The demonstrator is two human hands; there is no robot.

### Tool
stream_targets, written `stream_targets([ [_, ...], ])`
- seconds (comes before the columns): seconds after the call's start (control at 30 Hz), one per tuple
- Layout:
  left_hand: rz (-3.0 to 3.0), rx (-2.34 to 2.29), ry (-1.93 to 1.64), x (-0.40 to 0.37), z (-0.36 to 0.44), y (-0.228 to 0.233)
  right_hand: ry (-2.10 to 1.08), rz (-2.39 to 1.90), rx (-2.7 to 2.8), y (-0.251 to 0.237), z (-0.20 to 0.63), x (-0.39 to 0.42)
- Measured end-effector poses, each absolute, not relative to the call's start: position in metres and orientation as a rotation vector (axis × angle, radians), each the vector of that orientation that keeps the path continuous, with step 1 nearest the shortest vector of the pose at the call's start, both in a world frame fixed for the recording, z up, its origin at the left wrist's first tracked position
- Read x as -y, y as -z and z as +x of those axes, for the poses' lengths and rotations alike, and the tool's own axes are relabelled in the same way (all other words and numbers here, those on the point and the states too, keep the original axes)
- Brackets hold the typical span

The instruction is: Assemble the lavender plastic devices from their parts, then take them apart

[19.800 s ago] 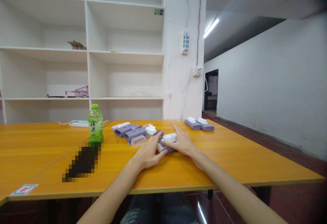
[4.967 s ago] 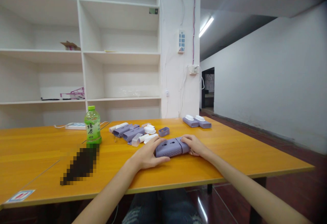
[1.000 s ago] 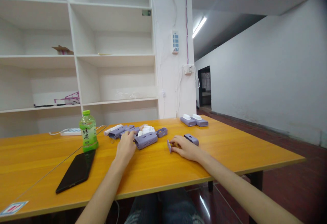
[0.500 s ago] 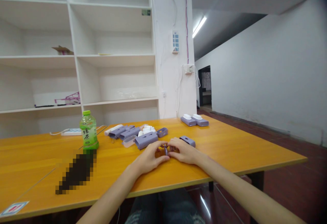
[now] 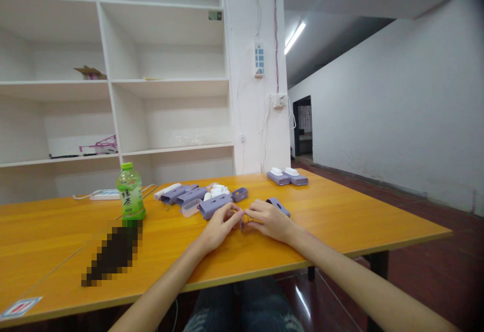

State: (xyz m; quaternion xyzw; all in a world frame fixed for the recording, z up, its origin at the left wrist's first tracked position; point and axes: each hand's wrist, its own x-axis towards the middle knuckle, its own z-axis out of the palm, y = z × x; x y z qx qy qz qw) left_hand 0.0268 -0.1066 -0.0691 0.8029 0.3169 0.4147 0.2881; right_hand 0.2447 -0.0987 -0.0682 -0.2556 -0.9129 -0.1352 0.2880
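Over the near part of the table, my left hand (image 5: 222, 228) pinches a small purple plastic piece (image 5: 241, 225) between thumb and fingers. My right hand (image 5: 270, 222) faces it from the right, thumb and fingers bent together close to the piece. Something thin shows at the right fingertips, too small to name. Just behind the right hand lies a purple plastic housing (image 5: 280, 207), partly covered by it. Beyond my left hand is a longer purple perforated housing (image 5: 216, 207). A short purple open frame (image 5: 239, 194) rests nearby.
Several purple housings (image 5: 192, 197), white parts (image 5: 220, 190) and a clear cover (image 5: 191, 208) lie grouped at the back. Two purple housings with white tops (image 5: 288, 175) stand farther right. A green tea bottle (image 5: 130, 193) and a white power strip (image 5: 105, 195) are at left.
My left hand has turned, its thumb rising to the fingertips, and the small purple piece has shifted slightly left. The right fingers have drawn a little apart from the left ones.
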Motion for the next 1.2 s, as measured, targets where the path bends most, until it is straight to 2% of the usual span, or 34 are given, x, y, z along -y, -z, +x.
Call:
stream_targets([
  [0.2, 2.161, -0.89, -1.089, 0.098, 0.028, 0.071, 0.546, -0.701, 2.424, 0.065, 0.241, 0.102],
  [0.4, 2.37, -1.05, -1.146, 0.099, 0.021, 0.075, 0.561, -0.723, 2.385, 0.064, 0.241, 0.101],
  [0.63, 2.662, -1.282, -1.221, 0.097, 0.014, 0.08, 0.461, -0.919, 2.143, 0.061, 0.255, 0.096],
  [0.83, 2.913, -1.153, -1.094, 0.109, 0.02, 0.071, 0.283, -1.174, 1.957, 0.077, 0.278, 0.077],
  [1.2, 3.162, -1.151, -0.934, 0.116, 0.027, 0.062, 0.059, -0.826, 2.358, 0.067, 0.24, 0.107],
])
